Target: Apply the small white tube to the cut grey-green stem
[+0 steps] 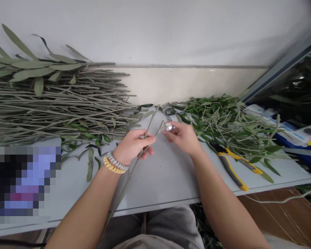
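1. Clenched in the left hand [132, 147] is a thin olive stem [126, 180], and a small shiny metal piece [168, 127] is pinched by the right hand [182, 138] just beside its forked tip.
2. Both hands are held above the desk [166, 180], near its front edge.
3. A long bundle of bare stems [54, 103] is laid along the back left.
4. A heap of leafy trimmings [223, 128] is piled at the back right.
5. Yellow-and-black pruning shears [230, 166] are left near the right corner.
6. Two bracelets [114, 162] are worn on the left wrist.
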Tool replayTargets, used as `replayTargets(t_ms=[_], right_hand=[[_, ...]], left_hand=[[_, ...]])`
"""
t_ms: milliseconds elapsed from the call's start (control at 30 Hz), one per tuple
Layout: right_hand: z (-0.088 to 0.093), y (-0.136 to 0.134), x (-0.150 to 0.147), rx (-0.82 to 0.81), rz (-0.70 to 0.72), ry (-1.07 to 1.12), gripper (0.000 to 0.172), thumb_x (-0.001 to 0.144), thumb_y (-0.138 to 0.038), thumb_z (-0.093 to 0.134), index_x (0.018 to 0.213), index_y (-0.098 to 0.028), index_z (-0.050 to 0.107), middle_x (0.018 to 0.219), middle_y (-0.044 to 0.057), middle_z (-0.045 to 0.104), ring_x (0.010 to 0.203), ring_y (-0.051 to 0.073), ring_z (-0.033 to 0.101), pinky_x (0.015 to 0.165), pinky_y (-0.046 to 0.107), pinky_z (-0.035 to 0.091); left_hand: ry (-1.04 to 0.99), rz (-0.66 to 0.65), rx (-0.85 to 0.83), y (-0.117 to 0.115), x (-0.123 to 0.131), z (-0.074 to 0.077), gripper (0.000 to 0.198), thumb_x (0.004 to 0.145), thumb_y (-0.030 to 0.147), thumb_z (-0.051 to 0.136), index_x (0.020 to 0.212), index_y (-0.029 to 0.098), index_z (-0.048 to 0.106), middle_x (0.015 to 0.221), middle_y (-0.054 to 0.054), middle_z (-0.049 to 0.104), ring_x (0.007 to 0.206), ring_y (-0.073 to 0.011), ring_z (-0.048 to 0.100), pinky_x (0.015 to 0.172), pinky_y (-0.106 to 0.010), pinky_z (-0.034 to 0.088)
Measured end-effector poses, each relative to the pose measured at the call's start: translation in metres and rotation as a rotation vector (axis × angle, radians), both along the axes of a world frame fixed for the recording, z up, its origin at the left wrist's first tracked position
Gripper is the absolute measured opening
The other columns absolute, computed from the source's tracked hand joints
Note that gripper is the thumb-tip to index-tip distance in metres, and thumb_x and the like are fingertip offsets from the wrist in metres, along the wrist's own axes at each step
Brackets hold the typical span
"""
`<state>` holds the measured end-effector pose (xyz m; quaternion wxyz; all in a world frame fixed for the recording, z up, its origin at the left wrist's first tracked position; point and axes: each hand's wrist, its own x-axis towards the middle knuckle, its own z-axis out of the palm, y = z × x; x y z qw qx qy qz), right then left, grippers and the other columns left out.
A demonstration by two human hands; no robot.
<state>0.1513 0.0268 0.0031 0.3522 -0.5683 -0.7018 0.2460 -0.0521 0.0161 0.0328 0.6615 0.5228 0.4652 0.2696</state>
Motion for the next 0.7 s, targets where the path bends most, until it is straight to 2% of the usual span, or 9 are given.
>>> replayTargets(t_ms=[133, 700], right_hand=[[0.0009, -0.0004, -0.001, -0.011, 0.001, -0.014, 0.019, 0.078, -0.029, 0.062, 0.093, -0.019, 0.067, 0.05, -0.004, 0.059, 0.045, 0.012, 0.053, 0.055, 0.025, 0.042], [0.0012, -0.0015, 0.0003, 0.034, -0.025, -0.077, 0.023, 0.077, -0.031, 0.063, 0.095, -0.018, 0.067, 0.05, -0.002, 0.06, 0.046, 0.013, 0.054, 0.055, 0.025, 0.041]], left_hand=[[-0.001, -0.012, 0.007, 0.0001, 0.0002, -0.0001, 0.013, 0.08, 0.026, 0.056, 0.074, 0.016, 0.051, 0.051, -0.001, 0.06, 0.034, -0.0076, 0.045, 0.033, -0.018, 0.031], [0.097, 0.043, 0.06, -0.0004, 0.0021, -0.0002, 0.012, 0.08, 0.024, 0.055, 0.072, 0.016, 0.053, 0.053, 0.0, 0.059, 0.035, -0.0062, 0.044, 0.034, -0.016, 0.031]])
